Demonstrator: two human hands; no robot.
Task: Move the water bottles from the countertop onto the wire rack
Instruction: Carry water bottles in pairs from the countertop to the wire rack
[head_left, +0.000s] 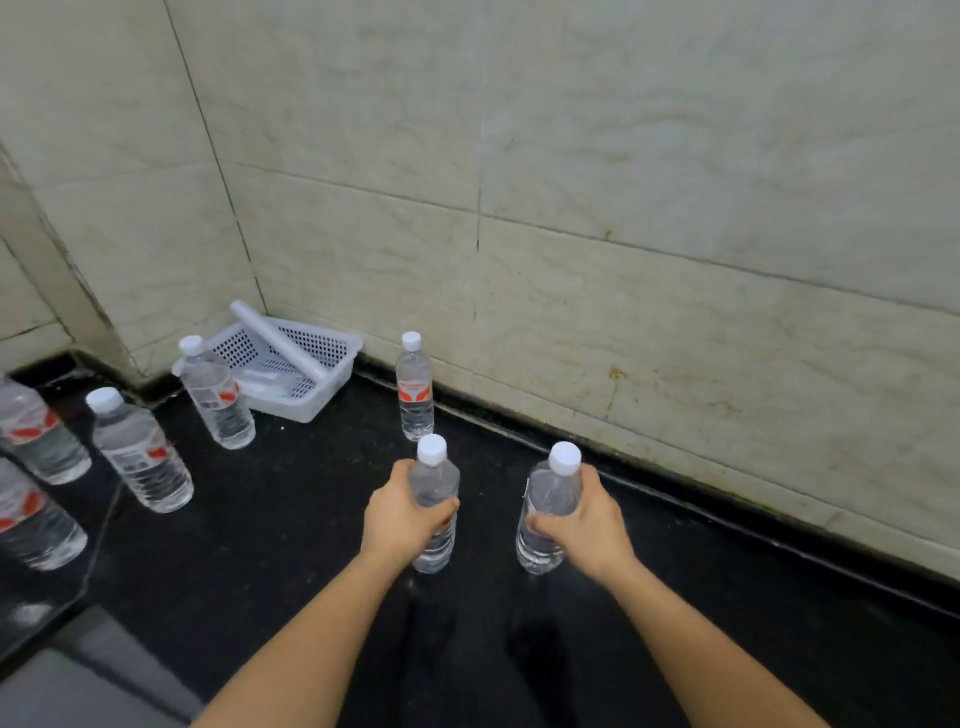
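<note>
Grips with the left hand (402, 512) a clear, white-capped water bottle (434, 483), fingers and thumb curled round its middle. Grips with the right hand (582, 519) a second bottle (551, 493) the same way, just below its shoulder. Holds both upright, near each other but apart, bases at or just above the black counter (291, 519); cannot tell whether touching it. Water in both.

Just beyond the left hand, close to the tiled wall: a third bottle (414, 395), upright on the counter, with a red-and-white label, writing too small to read.

Farther beyond and to the left of the left hand, in the corner: a white perforated basket (340, 347), holding a white tube (278, 340) laid slantwise over its rim and something flat and white on its floor. Just in front of the basket, a fourth bottle (218, 400); left of that, a fifth bottle (140, 457); same red labels, unreadable.

Well left of both hands, at the edge of view: a sixth bottle (39, 436) and a seventh bottle (31, 519), partly cut off
</note>
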